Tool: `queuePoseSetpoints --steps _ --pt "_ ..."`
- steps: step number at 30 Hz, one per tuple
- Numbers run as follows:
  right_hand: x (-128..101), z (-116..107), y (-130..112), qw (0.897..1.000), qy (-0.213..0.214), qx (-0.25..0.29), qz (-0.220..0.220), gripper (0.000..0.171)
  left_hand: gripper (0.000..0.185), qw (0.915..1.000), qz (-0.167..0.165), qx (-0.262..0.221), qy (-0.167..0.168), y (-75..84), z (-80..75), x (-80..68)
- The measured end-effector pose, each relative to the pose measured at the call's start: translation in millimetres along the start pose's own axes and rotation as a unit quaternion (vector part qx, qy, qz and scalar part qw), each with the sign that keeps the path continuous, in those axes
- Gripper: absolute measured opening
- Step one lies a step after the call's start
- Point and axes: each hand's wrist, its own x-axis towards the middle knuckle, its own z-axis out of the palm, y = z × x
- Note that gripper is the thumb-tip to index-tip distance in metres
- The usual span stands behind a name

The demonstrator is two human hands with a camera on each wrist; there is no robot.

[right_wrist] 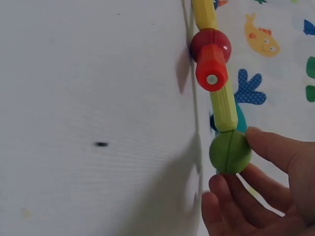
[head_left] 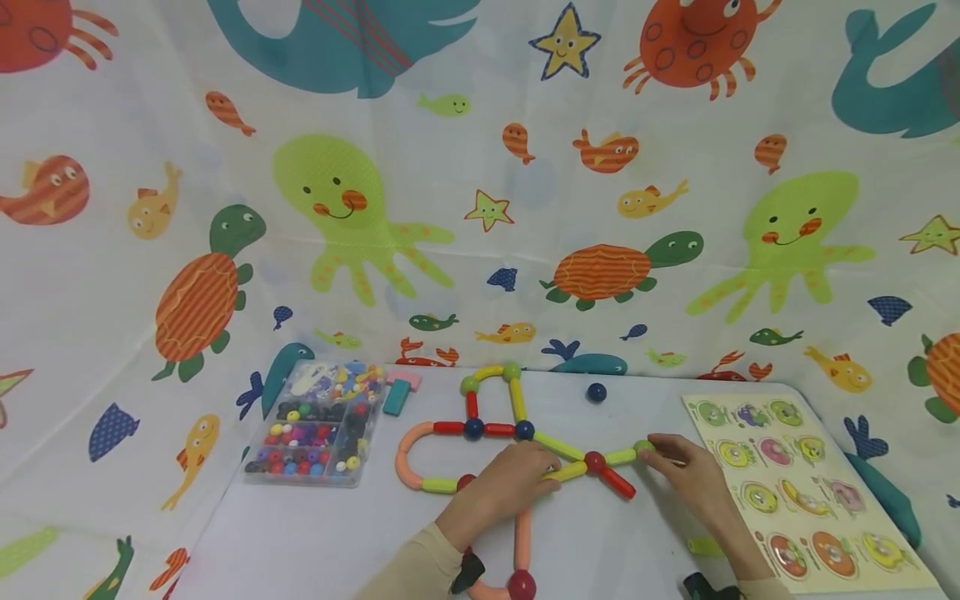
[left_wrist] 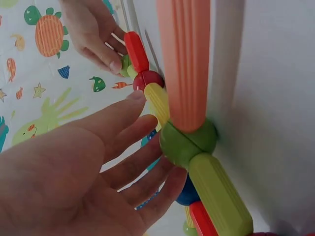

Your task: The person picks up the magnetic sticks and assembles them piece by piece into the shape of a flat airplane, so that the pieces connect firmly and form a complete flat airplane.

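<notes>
A flat figure of magnetic rods and balls [head_left: 517, 433] lies on the white table [head_left: 300, 542]. My left hand [head_left: 542, 480] rests on it with straight fingers, its tips touching a yellow rod [head_left: 567, 472] beside a red ball [head_left: 596, 461]. In the left wrist view that hand [left_wrist: 142, 123] is spread beside an orange rod [left_wrist: 187, 59] and a green ball [left_wrist: 187, 142]. My right hand [head_left: 658, 448] pinches the green ball [head_left: 642, 447] at the end of a yellow-green rod [head_left: 621, 456]. The right wrist view has those fingertips [right_wrist: 266, 147] against this ball [right_wrist: 230, 151], below a red rod [right_wrist: 211, 69].
A clear box of coloured beads [head_left: 318, 421] stands at the back left, with a teal block [head_left: 396, 397] beside it. A loose blue ball [head_left: 596, 392] lies behind the figure. A wooden peg puzzle board [head_left: 802, 483] fills the right side. A sea-animal curtain hangs behind.
</notes>
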Motion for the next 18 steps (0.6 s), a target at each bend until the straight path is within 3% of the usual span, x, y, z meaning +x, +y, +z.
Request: queuePoseSetpoints --steps 9,18 --pt "25.2 -8.8 -29.7 0.998 0.015 0.007 -0.057 0.052 0.031 1.0 -0.005 -0.001 -0.004 4.6 5.0 8.3" --pt "73.3 12.0 -56.2 0.999 0.011 0.017 -0.046 0.047 0.031 0.9998 -0.014 -0.002 -0.015 5.8 6.6 15.0"
